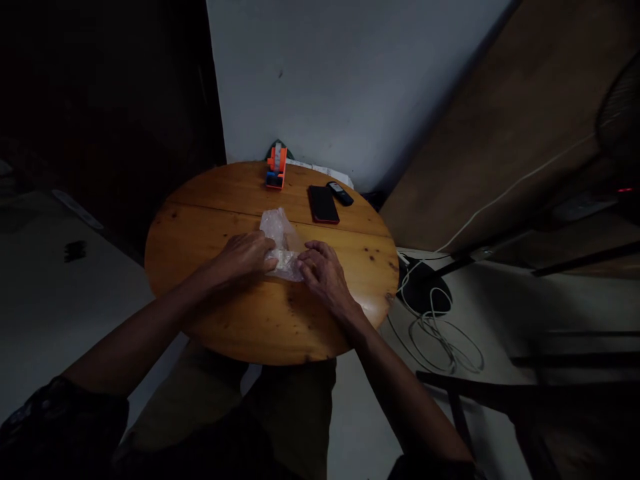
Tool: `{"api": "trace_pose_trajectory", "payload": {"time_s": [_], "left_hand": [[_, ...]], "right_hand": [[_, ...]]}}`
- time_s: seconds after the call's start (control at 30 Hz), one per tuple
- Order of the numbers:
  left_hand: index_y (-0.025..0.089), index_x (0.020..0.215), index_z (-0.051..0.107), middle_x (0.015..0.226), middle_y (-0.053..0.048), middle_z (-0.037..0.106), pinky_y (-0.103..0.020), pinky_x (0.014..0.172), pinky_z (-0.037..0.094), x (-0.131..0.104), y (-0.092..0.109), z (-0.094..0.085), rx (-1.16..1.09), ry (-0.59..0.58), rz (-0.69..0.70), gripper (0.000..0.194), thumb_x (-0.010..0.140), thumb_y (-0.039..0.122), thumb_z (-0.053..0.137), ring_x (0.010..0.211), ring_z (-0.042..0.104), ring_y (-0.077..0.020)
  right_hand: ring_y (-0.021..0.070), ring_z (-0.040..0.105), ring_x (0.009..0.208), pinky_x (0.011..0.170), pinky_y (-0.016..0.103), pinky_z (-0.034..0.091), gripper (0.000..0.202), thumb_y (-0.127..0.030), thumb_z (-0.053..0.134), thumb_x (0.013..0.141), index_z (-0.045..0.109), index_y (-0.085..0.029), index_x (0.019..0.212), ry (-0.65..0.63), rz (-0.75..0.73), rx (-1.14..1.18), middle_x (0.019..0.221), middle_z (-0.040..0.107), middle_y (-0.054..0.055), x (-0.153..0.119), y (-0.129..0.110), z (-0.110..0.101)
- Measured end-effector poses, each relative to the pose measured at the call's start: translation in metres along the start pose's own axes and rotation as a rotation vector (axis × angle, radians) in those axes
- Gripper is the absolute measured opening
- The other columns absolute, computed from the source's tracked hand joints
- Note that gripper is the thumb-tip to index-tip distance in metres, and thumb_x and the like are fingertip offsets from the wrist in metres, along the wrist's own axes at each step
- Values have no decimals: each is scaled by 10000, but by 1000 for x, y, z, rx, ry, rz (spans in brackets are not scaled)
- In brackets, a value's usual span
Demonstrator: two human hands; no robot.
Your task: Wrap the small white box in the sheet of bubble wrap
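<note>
A piece of clear bubble wrap [287, 264] lies crumpled on the round wooden table [200, 200], with its far end spread away from me. My left hand [246, 255] grips the wrap's left edge, fingers closed. At the right edge, my right hand [324, 272] has its fingers curled onto the plastic. Whatever may be inside the wrap cannot be made out.
An orange tape dispenser [277, 167] stands at the table's back edge. A black phone-like slab [323, 204] and a small dark handset [340, 193] lie behind my right hand. Cables [435, 327] coil on the floor at right, near a fan [620, 113].
</note>
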State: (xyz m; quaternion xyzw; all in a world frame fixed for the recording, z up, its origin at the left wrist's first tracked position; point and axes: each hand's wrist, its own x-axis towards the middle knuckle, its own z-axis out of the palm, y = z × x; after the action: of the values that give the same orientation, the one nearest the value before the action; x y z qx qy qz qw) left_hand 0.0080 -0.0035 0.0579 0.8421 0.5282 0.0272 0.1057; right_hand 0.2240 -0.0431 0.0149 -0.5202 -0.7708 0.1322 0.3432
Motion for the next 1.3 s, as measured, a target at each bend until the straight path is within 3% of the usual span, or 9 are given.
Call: {"api": "trace_pose_trajectory", "payload": {"time_s": [0.07,0.17,0.3,0.47,0.73,0.93,1.07,1.3], "left_hand": [[201,1057,738,1080,-112,703,-331,745,459,0,-2,5,-6,14,36,333,860,395,553,990,663,-281],[191,1001,727,1021,-91,688,-316,740,460,-2,-1,10,-31,32,63,292,876,358,522,913,656,-243],[185,957,712,978,-78,669,-315,750,454,-7,5,8,-86,66,63,265,888,319,494,896,644,-229],[195,1018,719,1024,-86,665,-321,763,466,-10,11,1,-116,33,34,275,889,311,505,921,650,-242],[200,1085,731,1082,-113,680,-341,794,486,-6,15,-1,-105,-4,5,333,897,345,498,993,672,-281],[188,1068,729,1095,-120,679,-352,828,493,-6,14,1,-137,12,14,321,895,333,501,1010,674,-286],[168,1041,724,1098,-133,678,-363,838,494,-7,15,0,-150,14,7,313,902,327,493,1007,675,-291],[176,1026,720,1110,-131,675,-362,824,491,-7,17,-1,-124,4,3,298,903,318,489,1013,675,-290]], "right_hand": [[282,585,1170,993,439,486,238,-336,548,899,662,-185,1044,10,72,-8,1263,600,150,1,0,1],[249,639,966,883,410,512,458,-372,574,877,554,-168,1287,-31,216,-15,1195,644,142,5,1,2],[210,617,782,757,352,491,649,-371,607,837,447,-137,1421,-92,318,19,937,687,70,11,7,8],[137,538,630,599,251,427,613,-316,608,795,463,-155,1368,0,342,342,737,590,-41,14,8,20],[138,553,618,569,254,451,584,-430,710,742,516,-188,1237,37,419,718,730,606,-36,22,-20,30],[121,525,581,517,236,436,586,-424,714,742,536,-176,1242,58,490,616,721,577,-45,22,-13,27],[115,520,548,456,218,409,585,-402,704,737,528,-169,1244,-18,536,510,727,565,-45,21,-5,24],[110,556,551,478,201,440,454,-173,656,656,579,-211,1102,-91,546,402,707,625,-47,32,-4,30]]}}
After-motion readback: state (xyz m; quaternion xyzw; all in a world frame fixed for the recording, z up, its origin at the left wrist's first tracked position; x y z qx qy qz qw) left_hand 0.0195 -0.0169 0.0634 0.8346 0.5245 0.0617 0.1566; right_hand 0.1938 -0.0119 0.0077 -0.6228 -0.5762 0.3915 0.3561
